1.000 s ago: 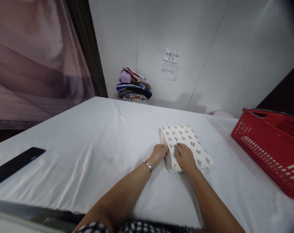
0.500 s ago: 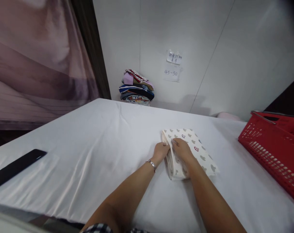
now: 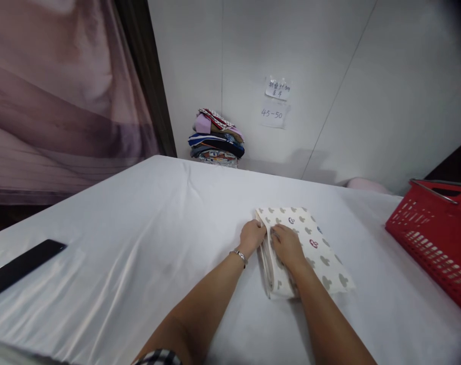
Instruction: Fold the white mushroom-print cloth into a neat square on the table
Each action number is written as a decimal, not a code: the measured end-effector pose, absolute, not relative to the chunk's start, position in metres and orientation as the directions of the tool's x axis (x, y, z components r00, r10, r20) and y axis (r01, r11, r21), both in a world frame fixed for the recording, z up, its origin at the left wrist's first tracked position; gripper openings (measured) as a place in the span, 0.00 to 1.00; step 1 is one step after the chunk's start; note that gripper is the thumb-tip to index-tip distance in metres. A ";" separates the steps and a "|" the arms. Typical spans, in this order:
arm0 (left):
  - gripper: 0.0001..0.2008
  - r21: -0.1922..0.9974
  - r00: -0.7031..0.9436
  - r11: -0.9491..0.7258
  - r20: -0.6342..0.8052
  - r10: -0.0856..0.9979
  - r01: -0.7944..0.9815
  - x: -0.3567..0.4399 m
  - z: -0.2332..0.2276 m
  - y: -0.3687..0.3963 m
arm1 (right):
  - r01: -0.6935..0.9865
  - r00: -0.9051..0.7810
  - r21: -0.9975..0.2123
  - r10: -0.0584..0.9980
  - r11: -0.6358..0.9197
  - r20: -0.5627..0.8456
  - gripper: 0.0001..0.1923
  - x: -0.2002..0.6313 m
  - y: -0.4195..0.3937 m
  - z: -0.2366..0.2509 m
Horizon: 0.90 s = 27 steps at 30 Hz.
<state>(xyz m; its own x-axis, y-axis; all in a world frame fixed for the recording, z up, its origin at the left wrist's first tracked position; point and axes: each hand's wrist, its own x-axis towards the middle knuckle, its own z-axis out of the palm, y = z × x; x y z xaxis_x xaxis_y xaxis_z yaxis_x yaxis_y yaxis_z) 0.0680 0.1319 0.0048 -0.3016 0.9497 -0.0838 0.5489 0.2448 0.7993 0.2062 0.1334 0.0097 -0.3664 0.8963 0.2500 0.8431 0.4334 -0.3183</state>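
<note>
Cloth: a folded cream cloth (image 3: 310, 248) printed with grey mouse-head shapes and a few red marks lies flat on the tabletop, right of centre and towards the near side, its layered fold edge facing left.
Left hand: the left hand (image 3: 252, 236) rests at the cloth's left edge near the far corner, fingers curled together against the stacked layers; whether they pinch the layers I cannot tell. A metal bracelet (image 3: 240, 254) sits on the wrist.
Right hand: the right hand (image 3: 287, 246) lies palm down on top of the cloth beside the left edge, fingers together and pressed flat on the fabric, just beside the left hand.
Tabletop: the tabletop (image 3: 139, 243) is covered with a white sheet showing soft creases.
Basket: a red plastic basket (image 3: 437, 238) stands at the right edge, well apart from the cloth.
Black bar: a flat black bar (image 3: 21, 266) lies at the near left edge.
Pile: a pile of folded coloured clothes (image 3: 216, 143) sits at the far edge against the wall.
Notes: two paper notes (image 3: 276, 101) are stuck on the wall right of the pile; the lower reads 45-50.
Curtain: a pinkish curtain (image 3: 63, 96) hangs at the far left.
</note>
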 end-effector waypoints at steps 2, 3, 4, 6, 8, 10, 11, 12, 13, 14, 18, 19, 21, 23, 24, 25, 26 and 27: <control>0.09 0.811 -0.303 0.231 -0.069 0.950 0.538 0.066 0.003 0.132 | 0.830 -0.384 -0.329 0.890 0.450 0.247 0.13 0.207 0.134 0.011; 0.10 0.817 -0.305 0.226 -0.065 0.950 0.530 0.066 0.002 0.132 | 0.824 -0.392 -0.334 0.886 0.457 0.247 0.13 0.208 0.134 0.012; 0.10 0.823 -0.306 0.221 -0.061 0.950 0.523 0.065 0.001 0.131 | 0.819 -0.397 -0.339 0.884 0.463 0.248 0.13 0.208 0.134 0.012; 0.10 0.829 -0.306 0.221 -0.063 0.950 0.515 0.065 -0.001 0.130 | 0.818 -0.395 -0.343 0.884 0.462 0.249 0.13 0.208 0.134 0.013; 0.09 0.830 -0.299 0.219 -0.066 0.952 0.512 0.065 -0.001 0.132 | 0.823 -0.389 -0.340 0.887 0.456 0.249 0.14 0.207 0.133 0.013; 0.08 0.825 -0.295 0.216 -0.063 0.953 0.523 0.065 0.000 0.136 | 0.824 -0.390 -0.334 0.886 0.458 0.252 0.15 0.205 0.131 0.013; 0.08 0.818 -0.299 0.218 -0.060 0.953 0.532 0.065 0.001 0.140 | 0.823 -0.391 -0.332 0.884 0.461 0.257 0.16 0.204 0.131 0.012; 0.08 0.811 -0.305 0.222 -0.056 0.951 0.541 0.064 0.002 0.144 | 0.820 -0.395 -0.331 0.880 0.467 0.262 0.17 0.203 0.130 0.011; 0.09 0.805 -0.316 0.228 -0.053 0.947 0.548 0.064 0.004 0.148 | 0.817 -0.399 -0.331 0.878 0.471 0.265 0.18 0.202 0.130 0.010; 0.09 0.801 -0.328 0.236 -0.053 0.943 0.550 0.063 0.005 0.152 | 0.814 -0.402 -0.333 0.876 0.475 0.268 0.18 0.201 0.130 0.009; 0.10 0.823 -0.348 0.245 -0.062 0.936 0.512 0.059 0.006 0.165 | 0.802 -0.418 -0.345 0.871 0.487 0.259 0.19 0.201 0.131 0.005; 0.10 0.838 -0.347 0.238 -0.062 0.936 0.492 0.059 0.005 0.167 | 0.800 -0.420 -0.348 0.871 0.488 0.256 0.19 0.201 0.132 0.005; 0.10 0.866 -0.345 0.216 -0.053 0.937 0.452 0.059 0.001 0.168 | 0.795 -0.424 -0.358 0.870 0.490 0.250 0.19 0.202 0.132 0.004; 0.10 0.887 -0.348 0.194 -0.040 0.937 0.418 0.059 -0.002 0.168 | 0.782 -0.433 -0.380 0.869 0.494 0.239 0.19 0.204 0.132 0.004; 0.09 0.894 -0.349 0.185 -0.035 0.936 0.407 0.059 -0.003 0.168 | 0.772 -0.437 -0.400 0.870 0.494 0.230 0.19 0.206 0.132 0.004; 0.09 0.899 -0.350 0.182 -0.035 0.936 0.398 0.059 -0.004 0.168 | 0.761 -0.438 -0.427 0.872 0.489 0.217 0.19 0.208 0.132 0.005; 0.09 0.904 -0.351 0.182 -0.038 0.936 0.388 0.058 -0.004 0.168 | 0.751 -0.430 -0.460 0.879 0.475 0.206 0.19 0.212 0.133 0.006; 0.09 0.908 -0.350 0.184 -0.044 0.936 0.378 0.058 -0.004 0.169 | 0.744 -0.411 -0.492 0.890 0.452 0.196 0.19 0.217 0.134 0.008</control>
<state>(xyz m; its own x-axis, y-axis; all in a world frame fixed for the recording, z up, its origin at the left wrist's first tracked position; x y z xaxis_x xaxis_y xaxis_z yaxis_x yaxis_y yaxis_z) 0.0580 0.1688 -0.0040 -0.3497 0.9358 -0.0439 0.3777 0.1837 0.9075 0.2172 0.1344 0.0076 -0.4106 0.8904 0.1964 0.7441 0.4517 -0.4922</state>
